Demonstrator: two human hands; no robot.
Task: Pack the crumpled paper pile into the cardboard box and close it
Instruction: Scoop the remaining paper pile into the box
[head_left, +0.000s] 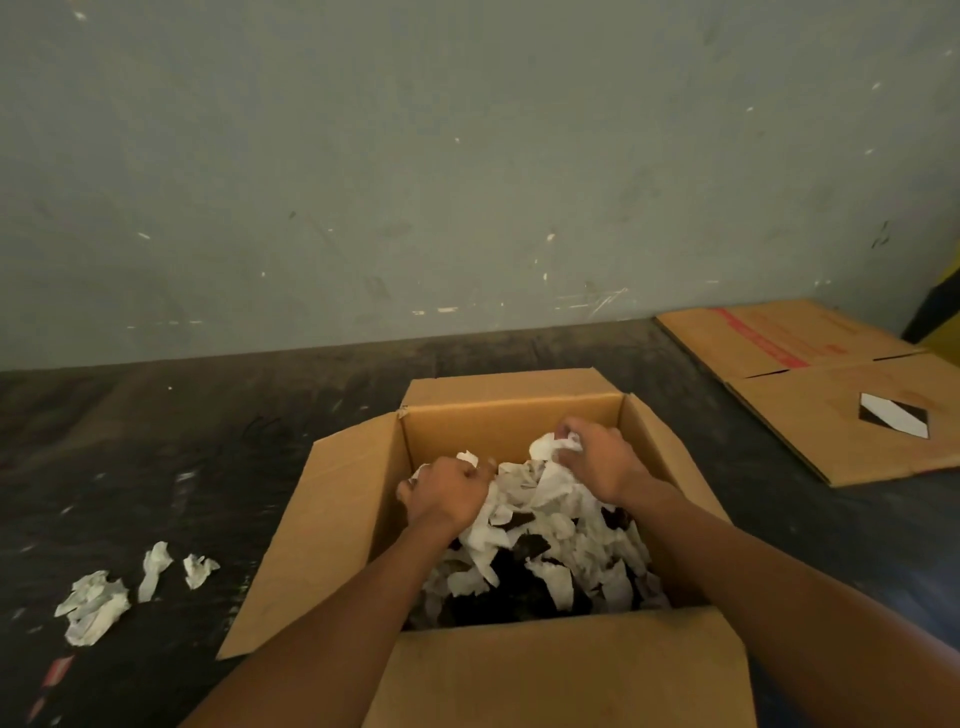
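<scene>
An open cardboard box (343, 519) stands on the dark floor with its four flaps spread outward. Inside it lies a heap of white crumpled paper (561, 551) over something dark. Both my hands are inside the box above the heap. My left hand (441, 493) grips a bunch of the paper with curled fingers. My right hand (597, 457) pinches another wad near the far right corner. Three loose crumpled pieces (98, 603) lie on the floor to the left of the box.
A flattened cardboard box (841, 395) with red print and a black-and-white diamond label lies on the floor at the right. A grey-green wall (467, 182) stands just behind the box. A yellow and black object (940, 312) shows at the far right edge.
</scene>
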